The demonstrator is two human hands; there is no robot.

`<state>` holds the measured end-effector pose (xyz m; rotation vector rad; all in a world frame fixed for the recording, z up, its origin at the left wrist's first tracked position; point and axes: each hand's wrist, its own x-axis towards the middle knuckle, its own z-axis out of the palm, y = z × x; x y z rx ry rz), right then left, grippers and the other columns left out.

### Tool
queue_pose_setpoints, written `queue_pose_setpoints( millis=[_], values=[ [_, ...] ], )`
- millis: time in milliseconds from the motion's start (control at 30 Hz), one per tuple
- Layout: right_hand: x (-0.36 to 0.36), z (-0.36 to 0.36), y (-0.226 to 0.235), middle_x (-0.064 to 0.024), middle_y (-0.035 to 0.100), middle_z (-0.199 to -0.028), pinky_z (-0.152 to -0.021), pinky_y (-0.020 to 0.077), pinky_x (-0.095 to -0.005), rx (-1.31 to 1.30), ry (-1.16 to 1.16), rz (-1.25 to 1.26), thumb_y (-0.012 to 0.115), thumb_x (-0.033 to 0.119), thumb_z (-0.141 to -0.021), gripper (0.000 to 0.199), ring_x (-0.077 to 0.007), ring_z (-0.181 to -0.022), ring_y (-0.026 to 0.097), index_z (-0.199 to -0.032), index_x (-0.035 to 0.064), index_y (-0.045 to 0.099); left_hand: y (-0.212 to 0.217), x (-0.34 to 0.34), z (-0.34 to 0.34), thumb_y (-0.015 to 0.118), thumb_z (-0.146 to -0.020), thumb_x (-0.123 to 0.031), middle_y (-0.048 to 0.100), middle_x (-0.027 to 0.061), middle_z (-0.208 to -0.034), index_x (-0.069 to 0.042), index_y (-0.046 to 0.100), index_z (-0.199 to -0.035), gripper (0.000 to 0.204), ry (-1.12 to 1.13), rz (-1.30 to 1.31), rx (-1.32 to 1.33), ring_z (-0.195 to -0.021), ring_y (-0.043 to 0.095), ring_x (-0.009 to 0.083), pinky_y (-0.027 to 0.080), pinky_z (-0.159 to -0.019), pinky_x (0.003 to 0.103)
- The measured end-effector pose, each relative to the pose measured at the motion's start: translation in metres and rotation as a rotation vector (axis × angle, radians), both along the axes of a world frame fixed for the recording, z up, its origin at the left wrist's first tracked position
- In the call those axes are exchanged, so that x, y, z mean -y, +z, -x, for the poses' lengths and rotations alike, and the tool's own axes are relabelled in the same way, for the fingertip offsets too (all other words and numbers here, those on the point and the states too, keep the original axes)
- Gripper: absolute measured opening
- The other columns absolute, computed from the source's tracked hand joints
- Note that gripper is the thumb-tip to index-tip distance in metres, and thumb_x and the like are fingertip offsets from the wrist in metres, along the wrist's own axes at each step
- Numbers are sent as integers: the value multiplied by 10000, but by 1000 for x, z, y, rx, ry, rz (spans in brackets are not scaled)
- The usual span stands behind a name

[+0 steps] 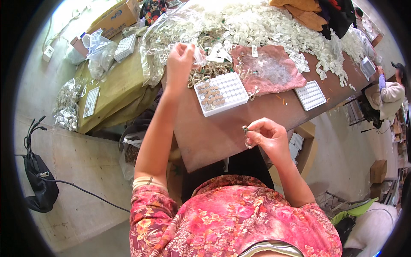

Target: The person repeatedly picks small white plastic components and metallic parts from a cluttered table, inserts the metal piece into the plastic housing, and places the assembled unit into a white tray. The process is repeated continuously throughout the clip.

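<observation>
My right hand (pixel 270 138) is raised over the table's near edge, pinching a small dark metal piece with a pale loop (pixel 247 139) hanging below it. Farther off, my left hand (pixel 180 64) is closed in a pinch beside a clear plastic bag; what its fingers hold is too small to make out. Between the hands stands a white tray (pixel 231 87) with rows of round hollows. Brown, coin-like discs (pixel 211 95) lie in its left part. Behind the tray is a pile of beige cords with metal fittings (pixel 216 69).
A pink cloth (pixel 274 70) carries clear filaments. Small clear packets (pixel 257 25) heap across the back. Another white tray (pixel 310 95) lies right on the brown table (pixel 205 143). A green-covered table (pixel 115 83) stands left. An open carton (pixel 309 150) is below right; a person (pixel 391 92) sits far right.
</observation>
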<state>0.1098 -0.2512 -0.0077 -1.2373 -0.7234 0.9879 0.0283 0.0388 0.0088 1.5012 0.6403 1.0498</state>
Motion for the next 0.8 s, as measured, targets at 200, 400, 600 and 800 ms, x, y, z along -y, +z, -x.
queue_pose_setpoints(
  millis=[200,400,600,800],
  values=[
    [-30,-1,10,-52,655,-832,-640,508,-234,-341,168,-113,658,94,-893,126,-104,-680,616,-967,1,616,-18,128,31,537,-982,-219,674,108,-829,-38,494,-921,196,-270,401,73,-644,645,127,485,-524,210],
    [-32,5,0,-64,647,-813,-591,496,-240,-468,140,-75,636,137,-916,139,-118,-632,597,-967,16,591,-27,163,56,604,-951,-173,645,57,-978,-33,553,-971,150,-370,577,165,-830,624,92,526,-736,240],
    [-26,4,-11,-54,626,-778,-564,488,-240,-590,106,-26,607,153,-937,146,-118,-564,566,-982,16,582,-45,175,64,656,-903,-85,659,54,-948,-35,589,-977,112,-290,512,151,-850,620,104,510,-778,251],
    [-25,8,-14,-26,581,-696,-548,470,-236,-534,190,24,616,164,-932,142,-109,-540,544,-939,23,599,-46,184,69,668,-888,-53,662,46,-923,-29,593,-970,114,-200,438,232,-811,613,103,496,-760,235]
  ],
)
